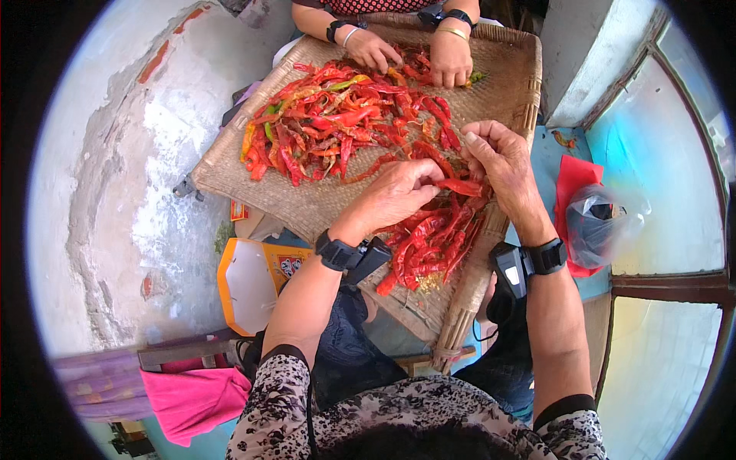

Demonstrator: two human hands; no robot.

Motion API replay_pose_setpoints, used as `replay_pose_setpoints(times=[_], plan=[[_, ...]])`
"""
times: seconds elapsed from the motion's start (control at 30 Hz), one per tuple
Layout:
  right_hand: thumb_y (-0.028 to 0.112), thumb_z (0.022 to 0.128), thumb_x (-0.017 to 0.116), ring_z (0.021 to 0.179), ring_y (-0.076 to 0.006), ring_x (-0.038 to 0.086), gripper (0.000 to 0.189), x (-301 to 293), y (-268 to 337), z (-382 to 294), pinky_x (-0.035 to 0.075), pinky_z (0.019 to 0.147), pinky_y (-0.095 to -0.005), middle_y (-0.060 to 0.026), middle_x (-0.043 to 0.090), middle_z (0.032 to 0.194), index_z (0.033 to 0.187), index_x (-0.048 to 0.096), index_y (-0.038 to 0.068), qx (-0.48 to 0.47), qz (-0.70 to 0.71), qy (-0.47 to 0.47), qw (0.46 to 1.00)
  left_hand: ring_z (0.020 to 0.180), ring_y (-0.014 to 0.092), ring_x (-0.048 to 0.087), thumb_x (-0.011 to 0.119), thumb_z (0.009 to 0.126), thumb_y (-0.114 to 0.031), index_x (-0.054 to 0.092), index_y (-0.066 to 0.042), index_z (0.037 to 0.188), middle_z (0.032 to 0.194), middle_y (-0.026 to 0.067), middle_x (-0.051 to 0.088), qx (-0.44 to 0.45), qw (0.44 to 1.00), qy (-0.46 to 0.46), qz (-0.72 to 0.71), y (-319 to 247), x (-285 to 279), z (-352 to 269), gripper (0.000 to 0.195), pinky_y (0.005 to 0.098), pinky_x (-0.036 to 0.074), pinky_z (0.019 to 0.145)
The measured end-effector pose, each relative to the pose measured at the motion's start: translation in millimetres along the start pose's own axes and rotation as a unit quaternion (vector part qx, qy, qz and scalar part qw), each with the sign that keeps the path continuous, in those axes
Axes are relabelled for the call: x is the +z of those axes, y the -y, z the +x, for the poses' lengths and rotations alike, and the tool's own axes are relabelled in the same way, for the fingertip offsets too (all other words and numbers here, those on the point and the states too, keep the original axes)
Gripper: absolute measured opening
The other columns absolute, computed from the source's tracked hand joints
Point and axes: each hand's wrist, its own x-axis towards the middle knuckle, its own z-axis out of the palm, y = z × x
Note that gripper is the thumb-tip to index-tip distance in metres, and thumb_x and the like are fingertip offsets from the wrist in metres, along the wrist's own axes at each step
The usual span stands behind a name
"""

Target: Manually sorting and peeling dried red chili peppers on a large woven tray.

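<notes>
A red chili pepper point(460, 187) is pinched between the thumb and fingers of my left hand point(394, 195), over the near part of a woven bamboo tray point(305, 207). Close by on the right, my right hand point(503, 158) has its thumb and forefinger tips together above the tray's edge. Whether something small sits between them I cannot tell. Below my hands lies a smaller heap of red chili peppers point(422, 247), with pale seeds point(428, 282) beside it. Farther off spreads a larger pile of chilies point(328, 123), mostly red with some yellow and green.
Across the tray, another person's two hands point(374, 50) reach into the chilies. An orange-edged carton point(247, 287) stands left of my legs. A clear plastic bag point(604, 224) lies on red material at right, near the window. Pink cloth point(195, 397) hangs at lower left.
</notes>
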Motion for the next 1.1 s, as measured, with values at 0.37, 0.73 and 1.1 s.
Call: replay_pose_setpoints(times=[0.37, 0.73, 1.1], plan=[[0.012, 0.091, 0.055, 0.058, -0.0051, 0.050, 0.015, 5, -7, 1, 0.041, 0.051, -0.0204, 0.0000, 0.057, 0.070, 0.095, 0.059, -0.002, -0.012, -0.024, 0.002, 1.000, 0.072, 0.014, 0.060, 0.060, 0.087, -0.011, 0.044, 0.002, 0.126, 0.110, 0.0175, 0.057, -0.019, 0.885, -0.464, 0.025, 42, -69, 16, 0.044, 0.0289, 0.050, 0.065], [0.011, 0.091, 0.056, 0.060, -0.0053, 0.050, 0.015, 5, -2, 3, 0.041, 0.052, -0.0203, 0.0000, 0.057, 0.071, 0.094, 0.060, -0.003, -0.018, -0.006, -0.002, 1.000, 0.110, 0.035, 0.050, 0.053, 0.075, 0.004, 0.043, -0.019, 0.133, 0.119, 0.0144, 0.049, -0.063, 0.929, -0.045, 0.362, 32, 0, 30, 0.063, 0.0443, 0.043, 0.091], [0.011, 0.090, 0.057, 0.059, -0.0057, 0.049, 0.015, 1, -3, 1, 0.042, 0.053, -0.0211, 0.0006, 0.056, 0.069, 0.092, 0.059, -0.003, -0.016, 0.000, 0.000, 1.000, 0.097, 0.035, 0.056, 0.055, 0.076, -0.005, 0.054, -0.008, 0.108, 0.095, 0.0179, 0.059, 0.109, 0.970, -0.093, 0.197, 16, 3, 9, 0.032, 0.0421, 0.045, 0.082]])
